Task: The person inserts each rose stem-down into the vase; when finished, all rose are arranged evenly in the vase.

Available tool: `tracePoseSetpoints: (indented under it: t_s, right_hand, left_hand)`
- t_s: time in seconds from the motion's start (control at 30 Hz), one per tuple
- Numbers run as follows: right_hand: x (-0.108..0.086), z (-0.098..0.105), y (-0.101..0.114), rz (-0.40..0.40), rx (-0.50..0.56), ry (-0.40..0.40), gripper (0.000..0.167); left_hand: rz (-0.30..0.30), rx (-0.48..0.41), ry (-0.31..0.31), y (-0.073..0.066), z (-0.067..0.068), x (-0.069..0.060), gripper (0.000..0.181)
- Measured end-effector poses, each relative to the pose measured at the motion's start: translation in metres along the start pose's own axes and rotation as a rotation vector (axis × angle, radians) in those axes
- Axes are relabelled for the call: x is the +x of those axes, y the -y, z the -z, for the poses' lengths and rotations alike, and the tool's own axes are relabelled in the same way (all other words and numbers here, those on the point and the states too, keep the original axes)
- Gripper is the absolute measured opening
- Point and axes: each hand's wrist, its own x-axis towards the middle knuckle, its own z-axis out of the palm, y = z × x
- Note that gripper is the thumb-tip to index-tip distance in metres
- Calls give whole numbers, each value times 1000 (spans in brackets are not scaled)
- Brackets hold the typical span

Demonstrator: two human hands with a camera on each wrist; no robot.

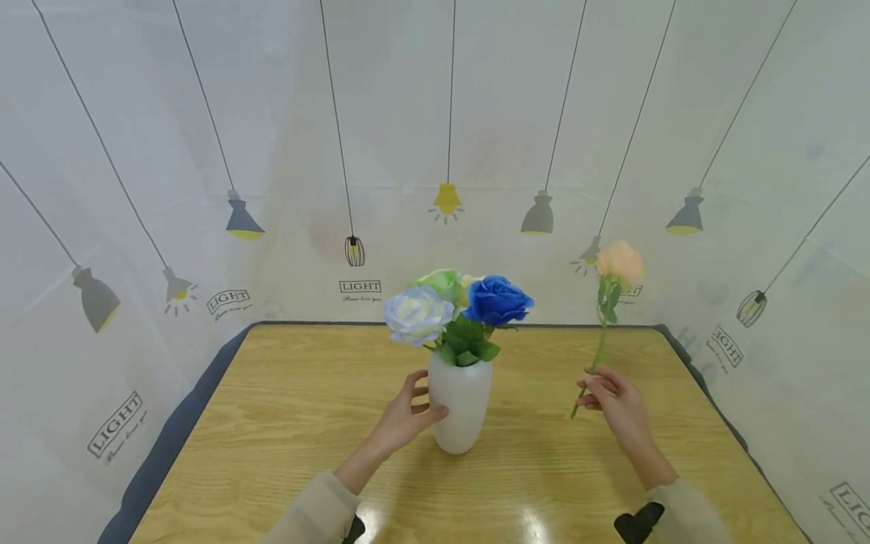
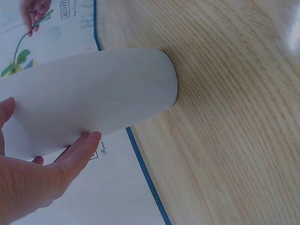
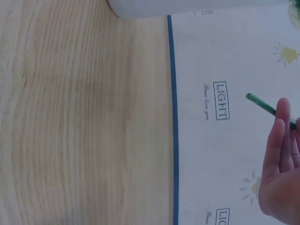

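A white vase stands upright on the table, and my left hand grips its left side, thumb in front. In the left wrist view that hand lies against the smooth vase wall. The vase holds a blue rose, a pale blue-white flower, a light green bloom and green leaves. To the right, my right hand pinches the lower stem of a peach flower, raised bloom upward, apart from the vase. The cut stem end pokes out past the fingers.
The wood-grain table has a dark blue edge. White sheeting printed with hanging lamps and the word LIGHT surrounds its back and sides.
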Motion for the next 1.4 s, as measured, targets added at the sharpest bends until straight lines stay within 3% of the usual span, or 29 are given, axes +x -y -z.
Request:
tracePoseSetpoints:
  t_s: [0.03,0.2,0.23,0.27,0.43,0.47,0.53,0.77,1.07,1.23,1.4]
  right_hand:
    - [-7,-7,23,23,51,39,35]
    - [-1,-22,28,172,191,171,30]
    - [-3,-28,40,203,217,199,28]
    - [0,-30,40,214,207,190,29]
    - [-41,-76,183,234,201,199,22]
    - [-47,-83,205,227,187,191,20]
    - [-52,-92,228,259,177,203,17]
    - [-51,-115,260,365,101,196,19]
    - [-51,-143,290,513,77,283,15]
    - [-55,-157,314,486,-20,307,10]
    - [-48,-168,316,481,-65,308,10]
  left_hand:
    - [0,-1,0,0,0,0,77]
    - [-2,-3,-4,1,0,0,76]
    - [-2,-3,-4,1,0,0,76]
    - [-1,-2,-4,1,0,0,76]
    - [4,-14,1,-3,0,-2,75]
    - [5,-22,3,-5,0,-3,75]
    - [3,-31,7,-12,0,-6,73]
    - [0,-21,12,-33,1,-16,69]
    - [-6,-12,10,-33,0,-17,69]
    - [-6,-15,5,-35,0,-18,67]
    - [-2,-12,4,-35,0,-18,67]
